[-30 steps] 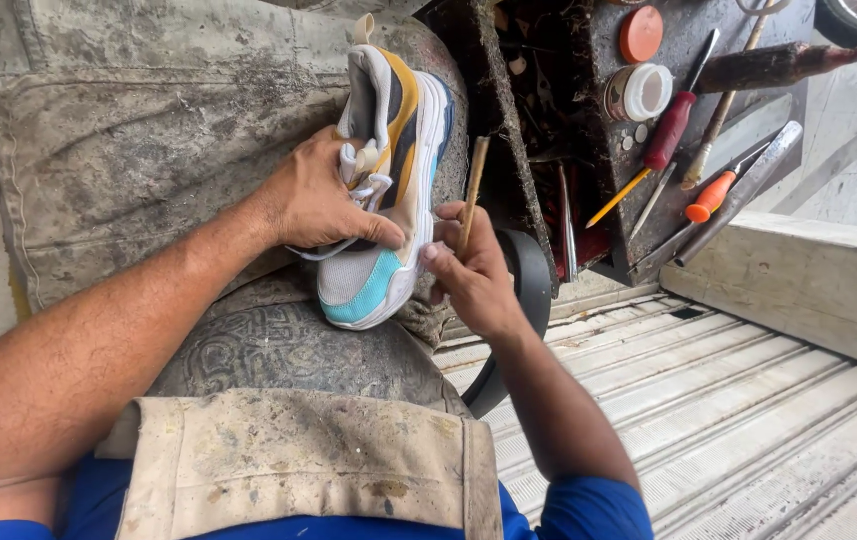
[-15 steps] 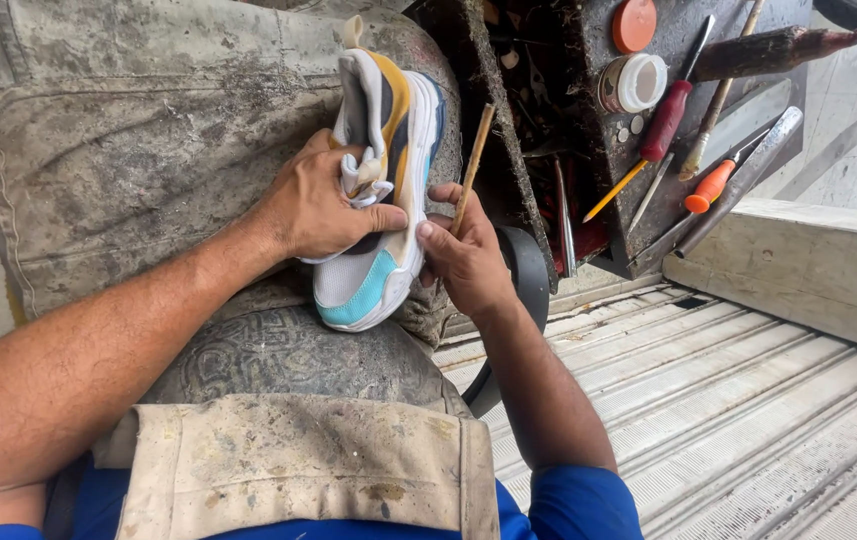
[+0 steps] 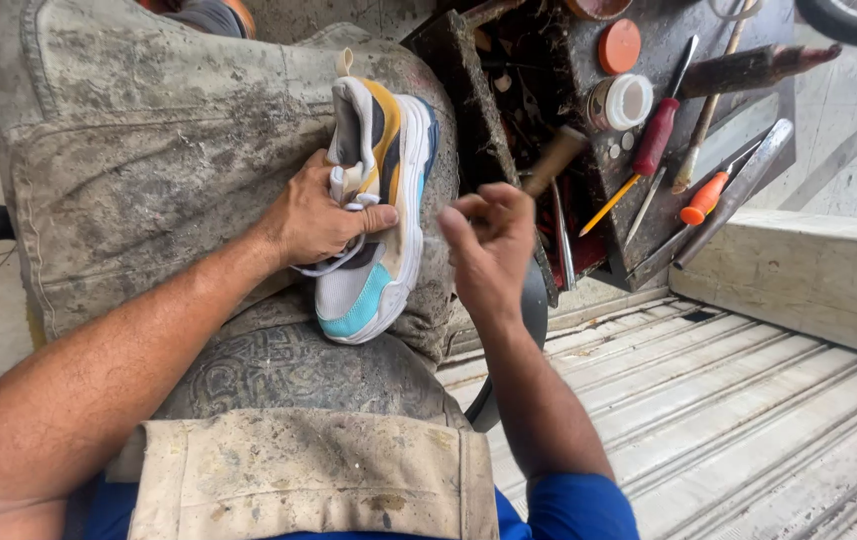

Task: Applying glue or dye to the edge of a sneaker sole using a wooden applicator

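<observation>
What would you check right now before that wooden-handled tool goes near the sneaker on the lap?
1. Sneaker steadied: ok, the left hand presses it against the stained apron on the lap.
2. Tool secured: ok, the right hand grips the wooden-handled tool.
3. Tool tip visible: cannot tell, it is hidden by the fingers.
4. Tool apart from the shoe: ok, a gap shows between them.
5. Left fingers off the sole edge: not ok, the thumb lies across the side, close to the edge.
6. Spare tools within sight: ok, screwdrivers lie in the toolbox.
</observation>
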